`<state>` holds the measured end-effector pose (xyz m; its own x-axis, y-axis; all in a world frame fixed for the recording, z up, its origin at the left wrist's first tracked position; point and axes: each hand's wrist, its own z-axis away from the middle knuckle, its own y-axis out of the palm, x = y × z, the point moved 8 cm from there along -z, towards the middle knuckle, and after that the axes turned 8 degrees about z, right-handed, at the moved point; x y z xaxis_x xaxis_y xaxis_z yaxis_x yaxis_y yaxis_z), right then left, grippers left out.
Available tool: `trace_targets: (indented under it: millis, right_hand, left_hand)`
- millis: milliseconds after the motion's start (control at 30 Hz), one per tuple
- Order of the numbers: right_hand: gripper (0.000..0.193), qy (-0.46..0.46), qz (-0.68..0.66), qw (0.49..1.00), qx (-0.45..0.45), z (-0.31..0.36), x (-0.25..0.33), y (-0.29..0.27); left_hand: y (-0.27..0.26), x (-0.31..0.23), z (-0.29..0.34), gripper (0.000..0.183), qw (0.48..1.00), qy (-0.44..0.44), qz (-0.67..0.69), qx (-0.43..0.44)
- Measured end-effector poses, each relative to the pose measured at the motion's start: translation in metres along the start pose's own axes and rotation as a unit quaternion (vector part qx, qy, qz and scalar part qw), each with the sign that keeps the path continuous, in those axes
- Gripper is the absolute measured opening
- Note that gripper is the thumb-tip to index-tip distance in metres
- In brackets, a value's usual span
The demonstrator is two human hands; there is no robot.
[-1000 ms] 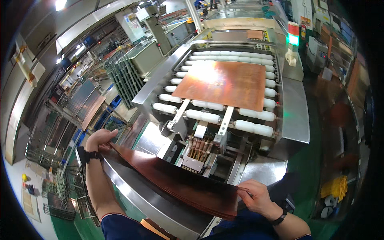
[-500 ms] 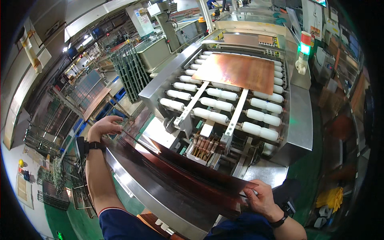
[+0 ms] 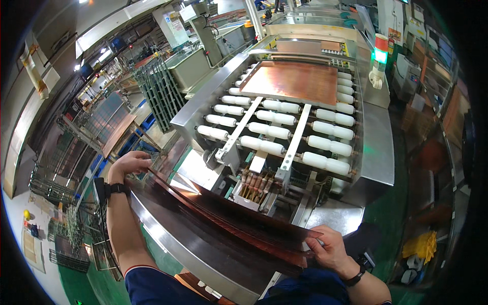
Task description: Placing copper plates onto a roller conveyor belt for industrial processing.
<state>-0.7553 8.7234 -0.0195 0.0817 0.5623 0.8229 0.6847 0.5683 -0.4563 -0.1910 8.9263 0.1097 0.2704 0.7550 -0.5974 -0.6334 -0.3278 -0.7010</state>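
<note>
My left hand (image 3: 133, 163) is closed at the far left corner of a thin dark copper sheet (image 3: 239, 211). The sheet's right corner is pinched between the thumb and fingers of my right hand (image 3: 330, 247). Its long upper edge sags between the two hands. Several similar sheets stand close behind one another, on the side nearer to me, along a steel ledge (image 3: 203, 259). Ahead, a separate copper panel (image 3: 292, 81) lies flat on the white rollers (image 3: 274, 130) of a conveyor. How many sheets each hand grips cannot be made out.
Two pale bars (image 3: 296, 138) run lengthwise over the rollers. Steel side walls (image 3: 377, 147) flank the conveyor, with a signal lamp (image 3: 379, 56) glowing green at the right. Green racks (image 3: 158, 87) and a wooden-topped table (image 3: 119, 133) stand to the left. A yellow cloth (image 3: 420, 246) hangs at the lower right.
The copper panel on the rollers has moved farther away and lies straighter. Both hands keep hold of the sheet's corners. The view has shifted slightly.
</note>
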Motion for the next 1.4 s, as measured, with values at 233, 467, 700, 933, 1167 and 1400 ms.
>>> trace_targets:
  millis: [233,467,700,933,1167,1400]
  right_hand:
    - [0.013,-0.035,0.016,0.999,-0.009,0.006,0.006,-0.003]
    - [0.015,-0.044,0.012,0.999,0.006,0.007,0.006,0.004]
    - [0.015,-0.046,-0.004,0.998,0.029,0.013,0.005,0.009]
    - [0.016,-0.051,-0.029,0.998,0.003,0.019,0.001,0.008]
    - [0.018,-0.06,-0.026,0.998,0.02,0.019,-0.001,0.013]
    - [0.018,-0.059,-0.032,0.998,0.019,0.019,-0.001,0.012]
  left_hand:
    - [-0.001,0.006,-0.01,0.046,1.0,0.011,0.006,0.021]
    - [-0.007,0.019,-0.01,0.032,1.0,-0.022,0.01,0.007]
    - [-0.001,0.009,-0.006,0.03,0.998,0.036,0.052,0.021]
    - [0.001,0.004,0.0,0.027,0.997,0.028,0.069,-0.011]
    - [-0.006,0.002,0.0,0.029,0.998,0.046,0.02,-0.042]
    - [-0.017,0.022,-0.016,0.027,0.997,0.052,0.038,-0.049]
